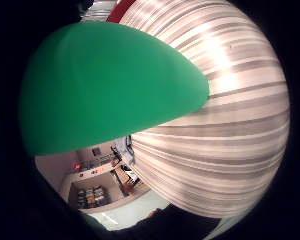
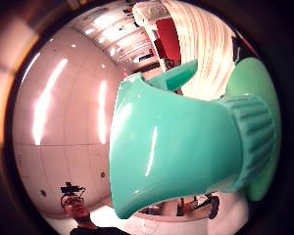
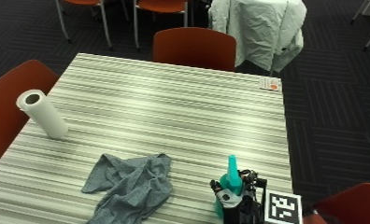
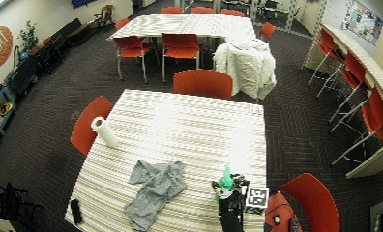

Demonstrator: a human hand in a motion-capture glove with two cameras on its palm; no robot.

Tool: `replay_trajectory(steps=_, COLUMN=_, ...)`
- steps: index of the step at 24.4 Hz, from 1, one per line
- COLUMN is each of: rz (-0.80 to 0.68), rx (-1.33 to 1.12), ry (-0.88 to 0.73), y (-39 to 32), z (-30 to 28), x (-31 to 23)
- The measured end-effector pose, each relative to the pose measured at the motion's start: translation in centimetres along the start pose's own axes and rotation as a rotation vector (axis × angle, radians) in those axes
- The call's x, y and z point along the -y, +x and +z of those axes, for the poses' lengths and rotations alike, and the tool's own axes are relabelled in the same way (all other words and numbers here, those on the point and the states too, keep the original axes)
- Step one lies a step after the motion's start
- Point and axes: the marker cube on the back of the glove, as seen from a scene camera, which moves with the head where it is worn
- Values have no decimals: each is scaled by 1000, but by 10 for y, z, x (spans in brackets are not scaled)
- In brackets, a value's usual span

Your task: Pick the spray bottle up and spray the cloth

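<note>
Now gloved right hand (image 3: 238,205) grips green spray bottle (image 3: 230,179) upright, beside crumpled grey cloth (image 3: 132,185) on striped table (image 3: 173,112).

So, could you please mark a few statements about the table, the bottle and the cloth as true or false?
1. The gloved right hand grips the green spray bottle. True.
2. The grey cloth is folded into a neat square. False: it lies crumpled on the striped table.
3. The paper towel roll stands upright near the table's edge. True.
4. The roll rests on the cloth. False: it stands apart from it.
5. A pale jacket hangs over a chair beyond the table. True.
6. The small card lies beside the cloth. False: it lies at the far corner.
</note>
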Motion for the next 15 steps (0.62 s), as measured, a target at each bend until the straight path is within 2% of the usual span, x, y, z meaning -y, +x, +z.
replay_trajectory(steps=6, rz=-6, rx=-8, ry=-5, y=-5, z=1, x=0)
replay_trajectory(steps=11, rz=-189, rx=-34, ry=5, y=-5, z=0, x=12)
replay_trajectory(steps=15, rz=-12, rx=-2, ry=10, y=-17, z=1, x=4)
